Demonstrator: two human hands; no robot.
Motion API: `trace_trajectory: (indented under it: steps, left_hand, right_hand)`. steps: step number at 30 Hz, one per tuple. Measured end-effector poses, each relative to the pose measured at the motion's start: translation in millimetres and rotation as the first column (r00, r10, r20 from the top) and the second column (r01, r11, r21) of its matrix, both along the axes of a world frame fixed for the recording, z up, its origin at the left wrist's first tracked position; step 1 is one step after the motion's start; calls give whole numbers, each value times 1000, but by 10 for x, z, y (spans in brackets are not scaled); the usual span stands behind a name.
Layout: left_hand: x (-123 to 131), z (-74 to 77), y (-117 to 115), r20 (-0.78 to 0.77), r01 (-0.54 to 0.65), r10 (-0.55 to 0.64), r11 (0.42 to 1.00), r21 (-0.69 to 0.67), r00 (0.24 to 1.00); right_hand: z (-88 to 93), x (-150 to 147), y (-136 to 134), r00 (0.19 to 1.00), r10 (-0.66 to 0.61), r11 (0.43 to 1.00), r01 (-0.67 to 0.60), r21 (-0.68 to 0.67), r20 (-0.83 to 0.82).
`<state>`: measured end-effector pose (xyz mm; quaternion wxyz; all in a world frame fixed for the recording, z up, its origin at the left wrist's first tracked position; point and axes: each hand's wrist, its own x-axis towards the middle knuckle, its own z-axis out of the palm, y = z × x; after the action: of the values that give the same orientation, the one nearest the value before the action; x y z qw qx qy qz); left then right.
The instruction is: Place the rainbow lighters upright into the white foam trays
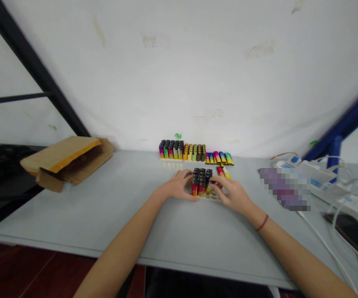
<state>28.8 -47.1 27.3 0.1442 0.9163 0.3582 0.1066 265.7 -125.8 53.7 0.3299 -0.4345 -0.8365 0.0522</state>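
Red-and-yellow lighters with black tops stand upright in rows in a pale tray with round holes. My left hand cups the tray's left end, thumb by the front corner and fingers toward the back. At the right end of the rows, my right hand pinches the black top of a yellow lighter between thumb and fingers. The lower part of that lighter is partly hidden, so whether it is fully seated I cannot tell. Just behind my right hand lie loose red and yellow lighters.
Along the wall stand black-topped lighters and gold-topped lighters, with multicoloured lighters lying beside them. An open cardboard box is at left. At right are a power strip, white cables, a phone and a blurred-out item.
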Motion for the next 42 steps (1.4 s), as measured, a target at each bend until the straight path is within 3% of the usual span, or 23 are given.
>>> trace_trajectory:
  steps: [3,5,9,12,15,21,29,35,42]
  left_hand:
    - [5,1,2,4,4,-4,1000,-2,1000]
    - [7,6,1,15,3,-3,1000,-3,1000]
    - [4,22,-2,27,-3,3,1000,-18,1000]
    - [1,28,0,18,-4,4,1000,-16,1000]
    - [0,32,-1,-5,-8,8,1000,-14,1000]
    - [1,27,-4,9,-5,5,1000,-10,1000]
    - [-4,8,4,0,-3,3,1000,0,1000]
    - [3,22,-5,-21,-2,2,1000,0,1000]
    - [2,26,-1,-17,-9,9,1000,-7,1000]
  right_hand:
    - [36,18,0,997,30,998,-34,59,73]
    - [39,49,25,1000,-12,996,11,94,7]
    - [-37,208,185,947,-291,951,302,68,-137]
    - [-138,361,342,891,-448,894,449,6,74]
    - [-205,457,438,857,-456,871,485,-80,241]
    - [-159,495,446,758,-524,780,610,-138,388]
    - [-195,387,371,637,-516,776,631,-4,572]
    - [-170,227,331,604,-527,730,682,-45,598]
    - [-143,295,312,696,-613,706,695,-136,373]
